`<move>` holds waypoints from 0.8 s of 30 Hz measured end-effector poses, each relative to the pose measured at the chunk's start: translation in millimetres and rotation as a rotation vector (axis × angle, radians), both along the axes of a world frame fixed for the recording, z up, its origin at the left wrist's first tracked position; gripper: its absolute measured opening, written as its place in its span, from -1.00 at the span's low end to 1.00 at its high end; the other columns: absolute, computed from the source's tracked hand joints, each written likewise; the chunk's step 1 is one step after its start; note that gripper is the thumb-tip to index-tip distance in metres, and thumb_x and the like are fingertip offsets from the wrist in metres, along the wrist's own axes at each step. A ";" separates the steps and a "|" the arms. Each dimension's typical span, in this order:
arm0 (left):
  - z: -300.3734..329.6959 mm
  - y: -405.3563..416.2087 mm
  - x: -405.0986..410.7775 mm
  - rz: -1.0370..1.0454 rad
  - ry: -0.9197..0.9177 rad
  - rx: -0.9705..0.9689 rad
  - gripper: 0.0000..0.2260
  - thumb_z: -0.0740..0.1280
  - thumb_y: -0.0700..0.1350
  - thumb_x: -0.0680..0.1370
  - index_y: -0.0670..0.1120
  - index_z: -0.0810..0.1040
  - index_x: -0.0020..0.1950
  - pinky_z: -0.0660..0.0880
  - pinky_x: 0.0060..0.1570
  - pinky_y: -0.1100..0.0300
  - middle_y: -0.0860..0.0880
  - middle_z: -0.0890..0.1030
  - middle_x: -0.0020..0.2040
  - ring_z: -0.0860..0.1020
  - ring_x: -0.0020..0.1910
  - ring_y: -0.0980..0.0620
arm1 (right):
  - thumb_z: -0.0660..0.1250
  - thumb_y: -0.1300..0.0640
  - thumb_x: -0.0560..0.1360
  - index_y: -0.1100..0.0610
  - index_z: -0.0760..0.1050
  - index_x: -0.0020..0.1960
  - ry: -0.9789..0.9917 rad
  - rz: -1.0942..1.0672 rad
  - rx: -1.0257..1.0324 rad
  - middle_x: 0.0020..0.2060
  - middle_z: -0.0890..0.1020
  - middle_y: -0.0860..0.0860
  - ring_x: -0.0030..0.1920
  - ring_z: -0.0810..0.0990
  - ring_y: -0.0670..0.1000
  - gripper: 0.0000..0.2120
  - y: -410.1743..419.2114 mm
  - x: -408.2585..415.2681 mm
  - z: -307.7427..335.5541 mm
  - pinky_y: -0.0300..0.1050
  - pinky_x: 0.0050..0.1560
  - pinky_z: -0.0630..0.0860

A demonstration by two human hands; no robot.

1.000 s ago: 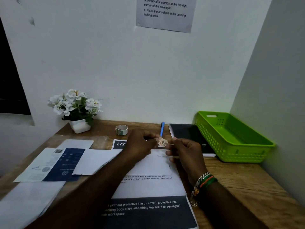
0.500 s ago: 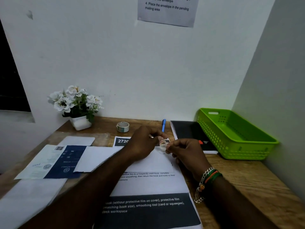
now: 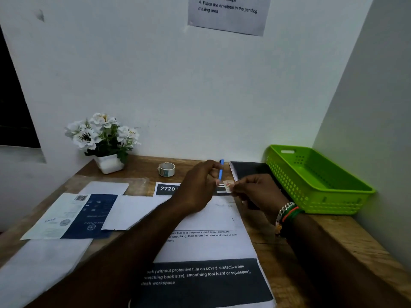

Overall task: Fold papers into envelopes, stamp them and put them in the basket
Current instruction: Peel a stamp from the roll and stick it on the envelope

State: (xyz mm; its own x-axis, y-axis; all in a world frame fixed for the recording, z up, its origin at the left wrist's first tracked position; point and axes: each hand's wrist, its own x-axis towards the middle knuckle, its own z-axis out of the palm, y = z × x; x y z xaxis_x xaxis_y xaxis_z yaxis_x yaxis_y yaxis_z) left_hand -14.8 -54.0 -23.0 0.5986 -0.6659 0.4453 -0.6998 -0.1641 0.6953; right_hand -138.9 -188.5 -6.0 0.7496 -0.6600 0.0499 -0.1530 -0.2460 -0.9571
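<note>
Envelope (image 3: 213, 213), white and flat, lies on a printed sheet (image 3: 206, 247) near the front middle of the wooden desk (image 3: 347, 243), partly hidden under the left forearm that crosses it. Left of it lie more loose papers (image 3: 133, 210) and a blue and white leaflet (image 3: 73, 216), overlapping one another. Above the envelope's far right corner the right hand (image 3: 258, 192), with bracelets (image 3: 287, 214) at the wrist, pinches a small stamp (image 3: 228, 186) at its fingertips. The left hand (image 3: 198, 185) hovers just beside it with fingers loosely curled and the fingertips close to the stamp; I cannot tell whether they touch it. Behind the hands, a blue pen (image 3: 221, 171) lies partly covered by the left fingers, and a dark notebook (image 3: 249, 171) sits just beside it. A green basket (image 3: 320, 192) stands at the right against the wall. Farther back are a roll of tape (image 3: 166, 169) and a pot of white flowers (image 3: 104, 138), and a notice (image 3: 229, 14) hangs on the wall.
</note>
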 end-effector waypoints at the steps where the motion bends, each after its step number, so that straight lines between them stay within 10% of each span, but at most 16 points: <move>1: -1.3 0.5 0.3 0.031 -0.024 0.000 -0.74 0.39 -0.29 0.54 -0.03 0.63 0.17 0.46 -0.01 0.31 0.08 0.60 -0.08 0.57 -0.03 0.09 | 0.50 0.28 0.45 0.39 0.66 -0.22 0.000 -0.028 0.042 -0.40 0.58 0.24 -0.50 0.40 0.05 -0.84 -0.7 2.2 -1.0 -0.20 -0.44 0.31; 6: -12.3 3.7 -0.7 0.076 -0.018 0.101 -0.80 0.41 -0.31 0.49 -0.01 0.71 -0.18 0.53 -0.07 0.19 0.09 0.67 -0.21 0.60 -0.18 0.15 | 0.50 0.39 0.41 0.47 0.65 -0.19 0.010 -0.102 0.227 -0.39 0.62 0.26 -0.50 0.48 0.01 -0.89 10.8 10.1 -18.9 -0.25 -0.50 0.44; 18: -24.3 0.3 1.0 0.150 0.056 0.095 -0.92 0.50 -0.20 0.50 -0.03 0.72 -0.14 0.54 -0.11 0.20 0.08 0.67 -0.28 0.59 -0.26 0.18 | 0.38 0.40 0.28 0.35 0.51 -0.46 -0.004 -0.107 0.216 -0.50 0.50 0.25 -0.47 0.40 0.10 -0.84 20.3 16.4 -30.5 -0.06 -0.34 0.37; 24: -28.0 -1.3 1.8 0.169 0.103 0.092 -0.90 0.50 -0.20 0.49 -0.01 0.69 -0.18 0.57 -0.11 0.15 0.07 0.67 -0.28 0.61 -0.25 0.15 | 0.44 0.38 0.34 0.56 0.57 -0.24 0.063 -0.100 0.256 -0.42 0.59 0.31 -0.52 0.48 0.10 -0.80 13.9 18.5 -25.9 -0.18 -0.44 0.43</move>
State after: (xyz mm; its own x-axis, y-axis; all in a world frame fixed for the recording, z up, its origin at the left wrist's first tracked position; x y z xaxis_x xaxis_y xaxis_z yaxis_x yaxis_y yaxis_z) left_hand -13.0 -55.4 -51.1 0.7443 -0.5873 0.3178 -0.5828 -0.3391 0.7385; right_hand -120.4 -174.6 -31.9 0.6763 -0.7162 -0.1725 -0.2257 0.0215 -0.9740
